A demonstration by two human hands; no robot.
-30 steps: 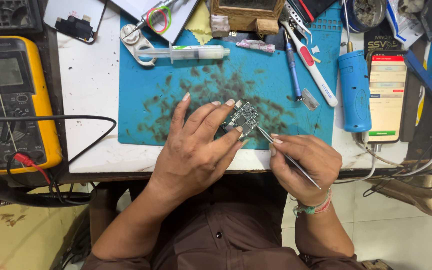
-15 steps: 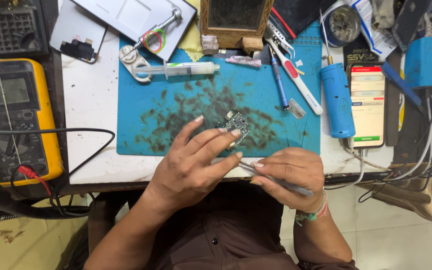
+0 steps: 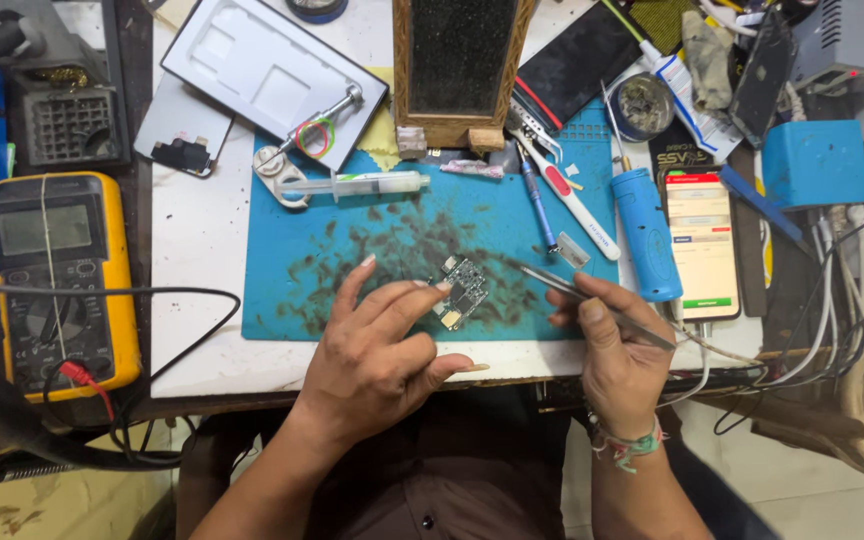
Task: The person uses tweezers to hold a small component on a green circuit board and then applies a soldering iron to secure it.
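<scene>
A: Holding item 1, small circuit board (image 3: pixel 464 290), w/ my left hand (image 3: pixel 377 350); fingertips pinch its near-left edge. Board sits on the blue mat (image 3: pixel 282 300), mid-bench, long axis roughly away from me, tilted a bit.

B: Rt hand?

A: Item 2, my right hand (image 3: pixel 617 355), closed round thin metal tweezers (image 3: pixel 592 300). Shaft runs up-left from my fist; tip just right of the board, not touching as far as I can tell. Left hand is on the board, rt is near.

B: Surrounds?

A: Syringe (image 3: pixel 367 184) at the mat's far edge, blue cylinder tool (image 3: pixel 647 235) and phone (image 3: pixel 702 240) to the right, yellow multimeter (image 3: pixel 57 275) far left.
</scene>
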